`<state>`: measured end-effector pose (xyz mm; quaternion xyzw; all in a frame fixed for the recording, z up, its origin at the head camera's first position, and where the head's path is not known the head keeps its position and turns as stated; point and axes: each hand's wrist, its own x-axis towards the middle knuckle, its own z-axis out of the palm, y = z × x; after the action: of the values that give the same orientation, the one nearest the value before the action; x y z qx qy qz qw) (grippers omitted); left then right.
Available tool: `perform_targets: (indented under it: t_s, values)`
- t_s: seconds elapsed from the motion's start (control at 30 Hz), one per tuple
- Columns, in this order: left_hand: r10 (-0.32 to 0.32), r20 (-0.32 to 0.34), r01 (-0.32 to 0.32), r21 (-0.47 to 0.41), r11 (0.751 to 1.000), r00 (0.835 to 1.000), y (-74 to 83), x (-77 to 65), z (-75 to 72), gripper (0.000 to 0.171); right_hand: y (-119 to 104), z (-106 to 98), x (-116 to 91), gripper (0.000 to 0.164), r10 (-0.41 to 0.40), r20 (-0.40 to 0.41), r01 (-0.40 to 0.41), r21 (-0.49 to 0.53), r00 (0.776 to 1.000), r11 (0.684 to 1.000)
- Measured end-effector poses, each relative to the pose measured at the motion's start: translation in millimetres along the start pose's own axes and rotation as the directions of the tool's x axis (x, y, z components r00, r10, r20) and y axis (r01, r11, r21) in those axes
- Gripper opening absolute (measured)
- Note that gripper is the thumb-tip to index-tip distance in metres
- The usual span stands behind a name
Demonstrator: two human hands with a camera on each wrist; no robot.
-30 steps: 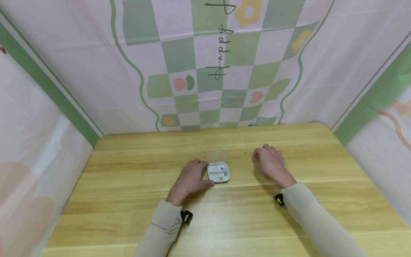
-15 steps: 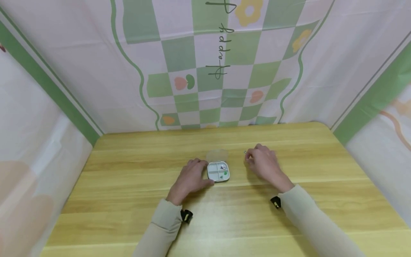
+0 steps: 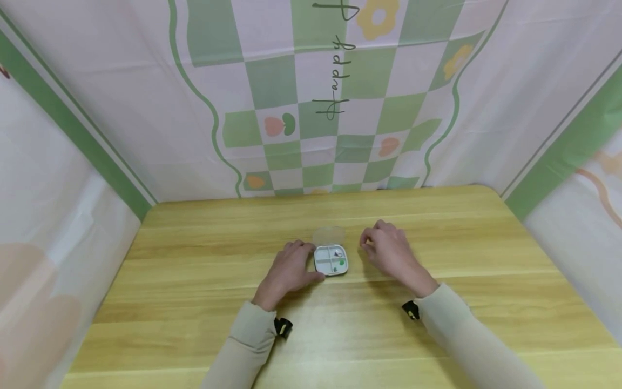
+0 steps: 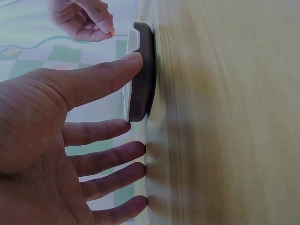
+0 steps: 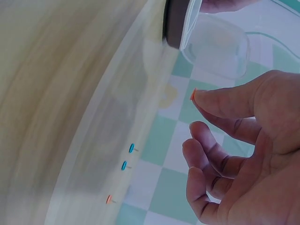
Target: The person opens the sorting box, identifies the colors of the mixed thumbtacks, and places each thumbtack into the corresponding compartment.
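Orange stud (image 5: pixel 193 94) sits pinched in the right grip (image 3: pixel 391 251); wide left grip (image 3: pixel 289 266) touches the pill box (image 3: pixel 322 267), head-view lower centre.

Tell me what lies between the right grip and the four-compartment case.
Just bare wood tabletop shows between the right grip and the four-compartment case, in the head view.

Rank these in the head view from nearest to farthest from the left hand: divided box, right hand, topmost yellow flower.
1. Divided box: just right of the left hand.
2. Right hand: farther right, past the box.
3. Topmost yellow flower: farthest, at the picture's top.
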<state>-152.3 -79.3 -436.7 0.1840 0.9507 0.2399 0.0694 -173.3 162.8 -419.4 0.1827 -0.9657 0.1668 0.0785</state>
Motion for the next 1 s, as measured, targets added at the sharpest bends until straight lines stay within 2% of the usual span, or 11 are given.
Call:
perform_targets:
  t_s: [0.47,1.0]
  values:
    - [0.002,-0.006,-0.002,-0.003,1.000,1.000,-1.2,0.7,1.9,0.071,-17.7,1.4,-1.9,0.004,-0.041,0.000,0.041,0.017,0.999,0.999]
    - [0.019,-0.012,-0.018,0.017,1.000,1.000,-0.9,-1.0,0.2,0.069,-40.8,13.4,-4.1,0.011,-0.130,-0.020,0.131,0.020,0.991,0.991]
